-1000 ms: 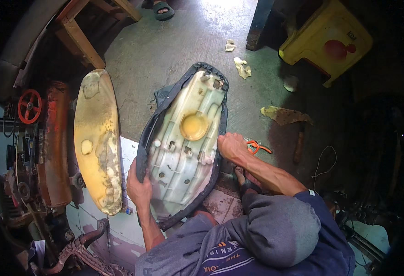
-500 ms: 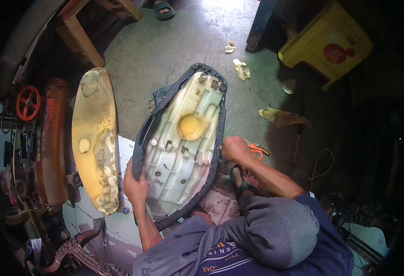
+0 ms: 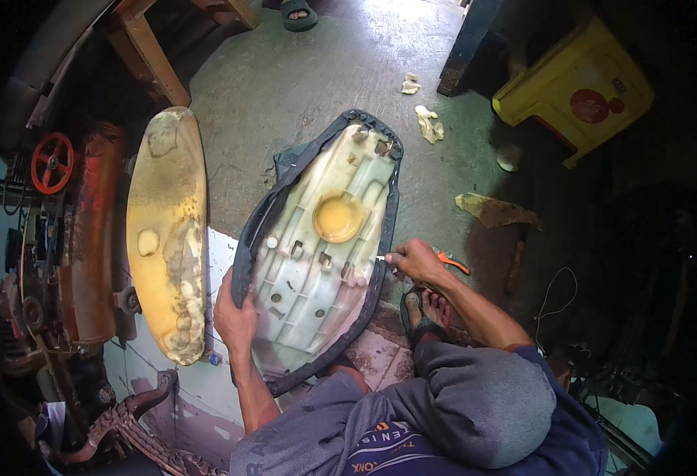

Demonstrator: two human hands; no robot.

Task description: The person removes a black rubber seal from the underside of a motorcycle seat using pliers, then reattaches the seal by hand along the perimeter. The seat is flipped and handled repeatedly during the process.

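Grey concrete floor (image 3: 241, 119) lies beyond the long, pale-plastic, black-edged seat base (image 3: 309, 274). I find its left edge held by the left grip (image 3: 236, 316); the right grip (image 3: 414, 260) pinches a small whitish piece (image 3: 380, 258). Weak bracing could cause slippage.

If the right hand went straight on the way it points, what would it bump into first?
Most likely the black seat rim, just left of the right hand, though from above it's unclear whether they already touch.
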